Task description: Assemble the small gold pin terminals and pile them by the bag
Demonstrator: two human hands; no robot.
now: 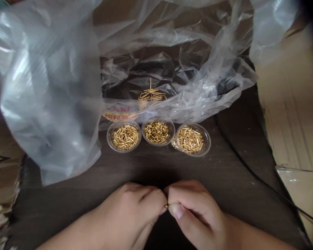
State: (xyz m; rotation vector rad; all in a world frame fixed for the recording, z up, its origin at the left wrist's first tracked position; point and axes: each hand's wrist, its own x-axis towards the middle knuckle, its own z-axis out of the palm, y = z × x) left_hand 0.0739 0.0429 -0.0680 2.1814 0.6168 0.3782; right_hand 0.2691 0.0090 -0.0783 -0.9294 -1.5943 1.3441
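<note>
At the near edge of the dark table, my left hand (135, 208) and my right hand (195, 211) meet with fingers closed. A small gold-coloured metal pin (168, 206) shows between their fingertips, pinched from both sides; most of it is hidden. Beyond the hands stand three clear round cups: a left cup (108, 140), a middle cup (173, 133) and a right cup (209, 144). Each holds many short gold-coloured metal pieces. Behind them, a loose pile of longer, thin gold-coloured pins (152, 94) lies on clear plastic.
A large, cloudy plastic bag (54, 86) covers the left side, and crumpled clear plastic (198, 86) spreads across the back. A black cable (245, 163) runs down the right. Cardboard (289, 104) lies at the right edge, with a torn cardboard box (2, 173) at the left.
</note>
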